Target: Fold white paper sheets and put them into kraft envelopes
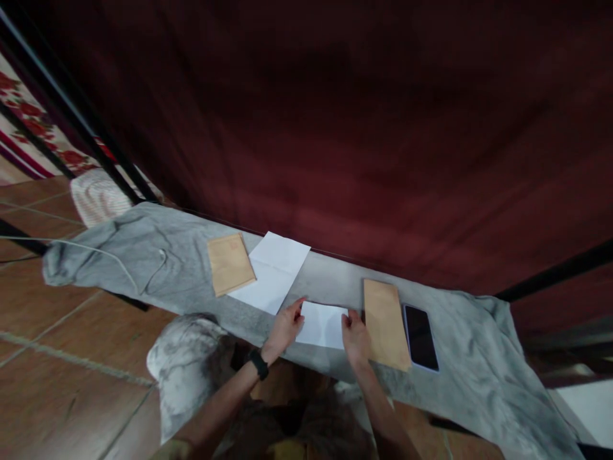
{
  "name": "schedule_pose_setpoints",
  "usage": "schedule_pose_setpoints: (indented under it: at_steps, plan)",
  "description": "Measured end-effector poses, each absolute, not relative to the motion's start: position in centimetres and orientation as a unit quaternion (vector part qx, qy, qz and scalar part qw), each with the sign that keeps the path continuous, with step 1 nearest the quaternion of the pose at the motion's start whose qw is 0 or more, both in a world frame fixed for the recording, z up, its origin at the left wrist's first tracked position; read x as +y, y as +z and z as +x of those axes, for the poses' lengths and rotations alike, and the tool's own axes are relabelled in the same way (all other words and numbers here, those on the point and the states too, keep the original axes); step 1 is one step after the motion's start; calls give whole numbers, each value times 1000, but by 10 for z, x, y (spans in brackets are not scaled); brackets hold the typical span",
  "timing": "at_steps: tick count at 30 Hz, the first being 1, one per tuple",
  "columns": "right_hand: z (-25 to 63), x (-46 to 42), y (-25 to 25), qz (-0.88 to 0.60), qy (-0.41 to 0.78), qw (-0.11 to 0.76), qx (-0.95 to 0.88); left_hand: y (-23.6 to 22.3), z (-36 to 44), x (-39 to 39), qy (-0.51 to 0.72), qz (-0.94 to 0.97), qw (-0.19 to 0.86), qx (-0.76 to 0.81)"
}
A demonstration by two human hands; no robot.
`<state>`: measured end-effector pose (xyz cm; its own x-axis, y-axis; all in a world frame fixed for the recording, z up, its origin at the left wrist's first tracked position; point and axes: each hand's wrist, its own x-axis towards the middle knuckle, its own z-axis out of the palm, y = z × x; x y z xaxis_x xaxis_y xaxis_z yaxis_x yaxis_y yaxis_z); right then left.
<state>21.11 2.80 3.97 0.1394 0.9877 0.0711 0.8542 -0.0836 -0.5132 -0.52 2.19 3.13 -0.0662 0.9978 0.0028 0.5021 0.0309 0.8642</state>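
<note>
A folded white sheet of paper (323,324) is held between my two hands near the front edge of the cloth-covered surface. My left hand (286,327), with a dark band on its wrist, grips the left edge. At the right edge, my right hand (355,337) pinches the same paper with thumb and fingers. Close to my right hand lies a stack of brown envelopes (387,322). Farther left, another white sheet (275,271), opened out, lies partly under a second pile of brown envelopes (230,263).
A phone (421,337) lies right of the brown envelopes. The surface wears a rumpled grey cloth (483,358). A white cable (115,257) crosses its left end. Behind hangs a dark red curtain (335,160), and black metal poles (71,96) stand at left.
</note>
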Motion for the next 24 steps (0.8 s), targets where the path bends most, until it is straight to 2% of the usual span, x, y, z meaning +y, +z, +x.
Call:
schedule_pose_setpoints:
  at_steps: [8, 12, 16, 24]
  plan:
    - [211, 28, 36, -723, 98, 174, -662, 40, 6, 24, 321, 653, 194, 658]
    - [205, 20, 31, -684, 37, 229, -691, 41, 18, 14, 254, 693, 109, 666]
    - [186, 7, 20, -582, 65, 268, -765, 33, 34, 4, 180, 745, 15, 642]
    - [176, -3, -3, -569, 14, 229, -789, 12, 30, -6, 140, 785, -51, 602]
